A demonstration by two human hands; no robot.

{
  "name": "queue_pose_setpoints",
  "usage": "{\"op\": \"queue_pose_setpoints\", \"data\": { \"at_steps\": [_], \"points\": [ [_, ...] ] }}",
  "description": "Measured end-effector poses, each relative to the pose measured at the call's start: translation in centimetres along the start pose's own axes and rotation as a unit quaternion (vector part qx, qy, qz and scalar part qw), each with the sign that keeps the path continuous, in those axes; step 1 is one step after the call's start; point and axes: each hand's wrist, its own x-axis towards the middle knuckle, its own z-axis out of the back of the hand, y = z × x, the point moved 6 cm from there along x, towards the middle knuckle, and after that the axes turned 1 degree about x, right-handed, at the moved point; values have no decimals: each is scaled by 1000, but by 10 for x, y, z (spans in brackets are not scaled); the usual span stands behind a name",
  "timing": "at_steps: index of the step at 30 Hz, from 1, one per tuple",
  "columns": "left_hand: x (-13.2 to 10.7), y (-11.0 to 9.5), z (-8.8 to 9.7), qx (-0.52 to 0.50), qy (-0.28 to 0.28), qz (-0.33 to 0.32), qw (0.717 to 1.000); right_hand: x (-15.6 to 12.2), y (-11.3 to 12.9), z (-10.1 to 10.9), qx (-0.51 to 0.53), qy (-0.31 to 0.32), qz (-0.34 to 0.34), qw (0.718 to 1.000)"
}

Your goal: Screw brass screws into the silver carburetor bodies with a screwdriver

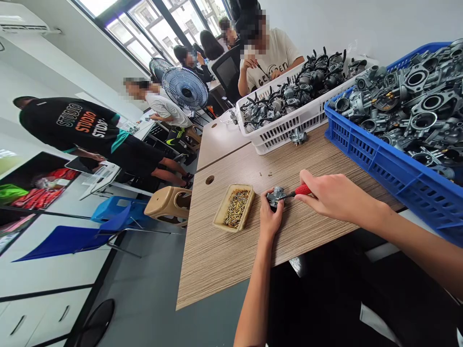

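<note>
My left hand (pixel 270 216) is closed around a small grey metal carburetor (pixel 276 193), holding it on the wooden table. In my right hand (pixel 327 195) is a screwdriver with a red handle (pixel 303 190). Its dark shaft points left and its tip meets the carburetor; the exact contact spot is too small to make out. Left of my left hand stands a cream plastic tub (pixel 217 222) with many small brass-coloured parts (pixel 237 208) in it. Two tiny brass pieces (pixel 269 174) lie on the table beyond the carburetor.
A white basket (pixel 278 141) of carburetors with black fittings stands at the back. One carburetor (pixel 298 137) lies before it. To the right is a blue crate (pixel 376 166) heaped with carburetors. A person (pixel 271 58) sits across the table (pixel 210 260). Stools and a fan stand left.
</note>
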Motion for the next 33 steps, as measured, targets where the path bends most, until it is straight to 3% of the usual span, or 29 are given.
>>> {"op": "queue_pose_setpoints", "data": {
  "at_steps": [33],
  "points": [
    [0, 1, 0, -2, 2, 2, 1000, 1, -2, -2, 53, 6, 3, 999]
  ]
}}
